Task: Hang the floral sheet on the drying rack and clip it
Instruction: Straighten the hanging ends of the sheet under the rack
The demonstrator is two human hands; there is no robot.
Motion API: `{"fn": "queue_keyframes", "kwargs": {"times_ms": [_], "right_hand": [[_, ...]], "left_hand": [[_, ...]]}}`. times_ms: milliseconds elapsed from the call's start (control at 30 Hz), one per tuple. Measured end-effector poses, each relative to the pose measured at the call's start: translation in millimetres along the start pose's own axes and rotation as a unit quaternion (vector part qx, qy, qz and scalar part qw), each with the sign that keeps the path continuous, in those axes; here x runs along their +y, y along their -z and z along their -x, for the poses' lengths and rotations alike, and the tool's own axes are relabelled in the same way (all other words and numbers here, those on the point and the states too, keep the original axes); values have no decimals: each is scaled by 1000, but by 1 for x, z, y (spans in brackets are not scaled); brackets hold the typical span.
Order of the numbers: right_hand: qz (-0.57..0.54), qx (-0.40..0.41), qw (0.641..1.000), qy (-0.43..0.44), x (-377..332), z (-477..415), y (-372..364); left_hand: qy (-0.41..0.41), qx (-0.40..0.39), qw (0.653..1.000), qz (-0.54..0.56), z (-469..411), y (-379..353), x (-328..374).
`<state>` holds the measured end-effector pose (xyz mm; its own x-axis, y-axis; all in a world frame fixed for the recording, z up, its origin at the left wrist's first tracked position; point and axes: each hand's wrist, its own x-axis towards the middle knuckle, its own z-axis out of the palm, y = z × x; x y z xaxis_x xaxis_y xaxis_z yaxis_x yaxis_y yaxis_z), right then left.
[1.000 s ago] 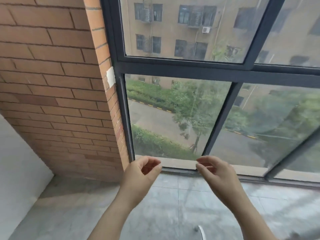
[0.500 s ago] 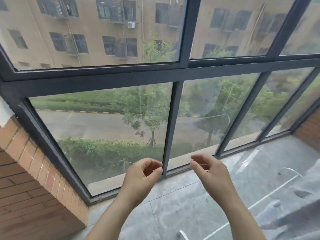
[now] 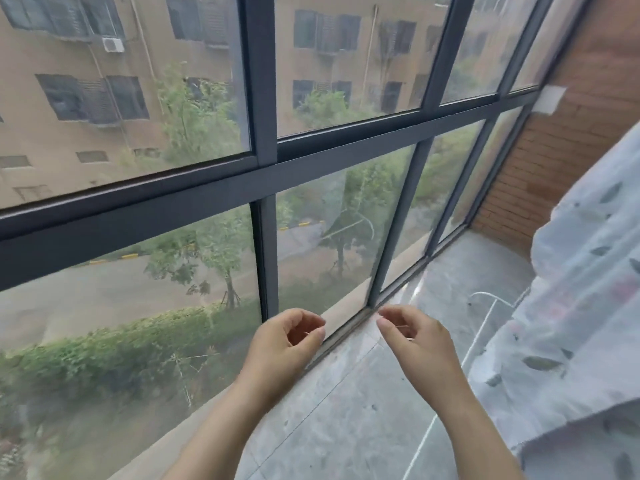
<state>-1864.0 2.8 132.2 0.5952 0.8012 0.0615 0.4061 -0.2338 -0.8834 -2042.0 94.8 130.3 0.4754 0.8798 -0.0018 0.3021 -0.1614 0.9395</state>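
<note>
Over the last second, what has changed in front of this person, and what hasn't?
The view swung right: the brick wall on the left slid out, and the pale floral sheet draped over the white metal drying rack came in at right. Unchanged: the left hand and right hand stay raised, empty, fingers curled, before the dark-framed window.

No readable text, label, brand, number or sign anywhere in view.

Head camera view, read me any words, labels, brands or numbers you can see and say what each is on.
No readable text anywhere.
Floral sheet: leaf and flower print only, no lettering.
White patch on the brick wall: blank.
Air-conditioner unit on the building outside: too small and blurred to show any brand.
</note>
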Motion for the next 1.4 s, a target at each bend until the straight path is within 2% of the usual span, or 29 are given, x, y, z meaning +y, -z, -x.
{"fn": "queue_keyframes", "kwargs": {"times_ms": [233,500,1000,1400], "right_hand": [[28,132,990,-49,-14,-47,-6],[50,251,958,-132,12,-74,30],[75,354,913,-187,77,-190,131],[78,464,834,-288,116,-298,188]], "left_hand": [[-64,-117,991,-9,-104,6,11],[-105,-269,957,17,-179,-62,27],[-174,-367,913,-32,-319,-218,83],[-209,-507,836,-31,-463,-361,123]]}}
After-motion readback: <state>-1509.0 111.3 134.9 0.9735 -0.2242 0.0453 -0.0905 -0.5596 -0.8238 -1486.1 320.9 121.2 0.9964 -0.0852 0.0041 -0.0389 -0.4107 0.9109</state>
